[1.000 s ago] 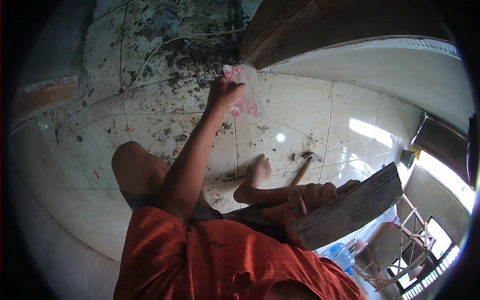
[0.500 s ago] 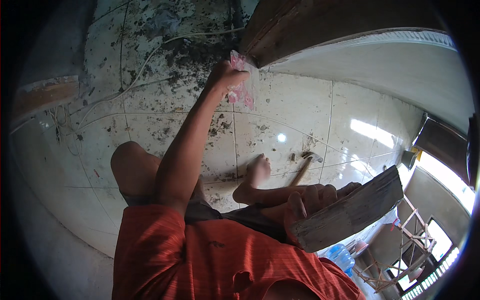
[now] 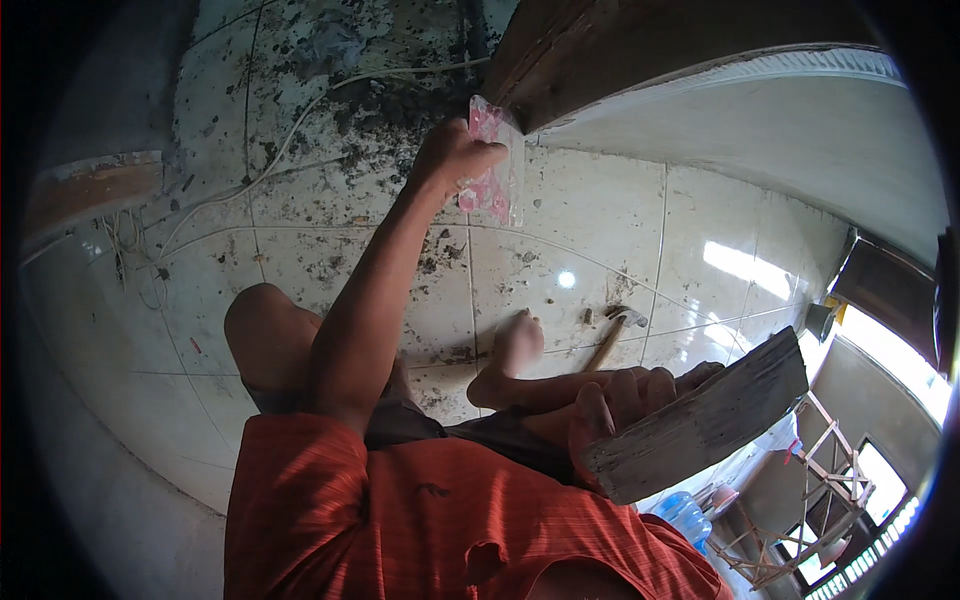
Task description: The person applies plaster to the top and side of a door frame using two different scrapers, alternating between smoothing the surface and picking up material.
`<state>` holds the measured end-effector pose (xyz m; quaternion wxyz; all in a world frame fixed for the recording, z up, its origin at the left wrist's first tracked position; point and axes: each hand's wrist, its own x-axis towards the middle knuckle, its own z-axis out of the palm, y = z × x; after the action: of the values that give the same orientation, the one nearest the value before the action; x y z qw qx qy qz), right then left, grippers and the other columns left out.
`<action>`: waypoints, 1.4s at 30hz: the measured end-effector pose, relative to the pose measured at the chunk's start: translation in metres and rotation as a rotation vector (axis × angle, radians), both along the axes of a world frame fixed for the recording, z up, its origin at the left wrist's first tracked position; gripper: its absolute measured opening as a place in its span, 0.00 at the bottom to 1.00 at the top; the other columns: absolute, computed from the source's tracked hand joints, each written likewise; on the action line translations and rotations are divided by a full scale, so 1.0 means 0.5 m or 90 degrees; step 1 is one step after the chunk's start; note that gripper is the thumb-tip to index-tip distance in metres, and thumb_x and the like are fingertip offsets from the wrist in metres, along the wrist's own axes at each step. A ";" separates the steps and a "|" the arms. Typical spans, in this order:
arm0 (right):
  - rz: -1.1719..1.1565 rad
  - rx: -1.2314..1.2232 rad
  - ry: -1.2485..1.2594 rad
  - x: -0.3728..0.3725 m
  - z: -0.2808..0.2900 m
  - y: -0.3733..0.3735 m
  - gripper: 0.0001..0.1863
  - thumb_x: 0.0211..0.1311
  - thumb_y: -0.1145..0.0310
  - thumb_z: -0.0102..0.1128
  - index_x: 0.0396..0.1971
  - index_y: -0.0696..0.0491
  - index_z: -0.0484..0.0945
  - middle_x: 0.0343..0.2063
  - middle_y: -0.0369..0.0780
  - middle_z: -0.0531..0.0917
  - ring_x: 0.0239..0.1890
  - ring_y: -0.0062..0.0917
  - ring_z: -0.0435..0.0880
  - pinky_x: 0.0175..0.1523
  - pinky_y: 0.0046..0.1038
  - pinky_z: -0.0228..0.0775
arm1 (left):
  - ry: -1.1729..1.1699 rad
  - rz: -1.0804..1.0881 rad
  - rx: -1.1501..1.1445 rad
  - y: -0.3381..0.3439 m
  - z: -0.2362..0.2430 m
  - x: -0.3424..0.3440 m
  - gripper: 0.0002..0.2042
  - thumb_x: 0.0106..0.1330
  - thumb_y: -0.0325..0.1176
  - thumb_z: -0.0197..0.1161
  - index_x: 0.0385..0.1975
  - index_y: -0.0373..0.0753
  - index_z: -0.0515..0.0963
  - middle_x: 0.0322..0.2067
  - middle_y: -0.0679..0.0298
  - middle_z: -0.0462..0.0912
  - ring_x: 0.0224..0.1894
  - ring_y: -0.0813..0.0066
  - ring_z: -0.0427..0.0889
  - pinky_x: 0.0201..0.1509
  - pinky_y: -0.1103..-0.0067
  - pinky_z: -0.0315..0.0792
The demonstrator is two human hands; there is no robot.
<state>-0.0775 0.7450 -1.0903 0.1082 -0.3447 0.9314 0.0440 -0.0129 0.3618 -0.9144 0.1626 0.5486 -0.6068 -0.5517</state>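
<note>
My left hand (image 3: 455, 160) is stretched far forward, its thumb and fingers closed on a flat pink-and-clear plastic piece (image 3: 490, 185). The plastic's far end is close to the foot of a dark brown wooden frame (image 3: 540, 95), by the wall corner; whether they touch I cannot tell. At my right side, near my body, my right hand (image 3: 630, 395) is wrapped round the edge of a short, grey-stained wooden board (image 3: 705, 415). The board is tilted, and it hides part of that hand.
Dark crumbs of debris (image 3: 385, 125) lie over the tiled floor (image 3: 590, 190). A pale cable (image 3: 300, 125) crosses it. A hammer (image 3: 608, 340) lies beyond my right hand. At the right are a blue water jug (image 3: 683, 518) and a wooden lattice stand (image 3: 825, 455).
My left hand has shifted slightly to the right with the plastic piece, and more of its clear edge shows. My right hand and the board are almost unmoved.
</note>
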 end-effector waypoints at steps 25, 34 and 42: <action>0.013 0.008 -0.002 -0.006 -0.016 0.015 0.20 0.62 0.69 0.51 0.54 0.47 0.67 0.50 0.40 0.75 0.56 0.35 0.73 0.60 0.39 0.66 | 0.013 -0.046 -0.115 0.005 0.149 0.008 0.10 0.48 0.38 0.64 0.16 0.37 0.78 0.14 0.56 0.78 0.16 0.64 0.78 0.26 0.70 0.71; 0.023 -0.021 0.038 -0.008 -0.006 0.003 0.15 0.63 0.68 0.51 0.50 0.48 0.70 0.43 0.39 0.76 0.50 0.34 0.76 0.55 0.38 0.68 | 0.037 -0.070 -0.200 0.000 0.205 0.010 0.11 0.47 0.37 0.63 0.14 0.35 0.76 0.12 0.55 0.75 0.14 0.62 0.76 0.23 0.69 0.70; -0.014 0.011 0.011 0.000 0.006 -0.001 0.16 0.61 0.71 0.52 0.50 0.49 0.70 0.43 0.40 0.75 0.49 0.35 0.75 0.54 0.38 0.68 | 0.049 -0.091 -0.230 0.000 0.246 0.010 0.09 0.47 0.35 0.62 0.17 0.35 0.76 0.14 0.52 0.77 0.17 0.55 0.77 0.25 0.67 0.72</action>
<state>-0.0773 0.7446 -1.0872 0.1039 -0.3333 0.9355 0.0541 -0.0077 0.3617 -0.7915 0.2422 0.4443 -0.7267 -0.4646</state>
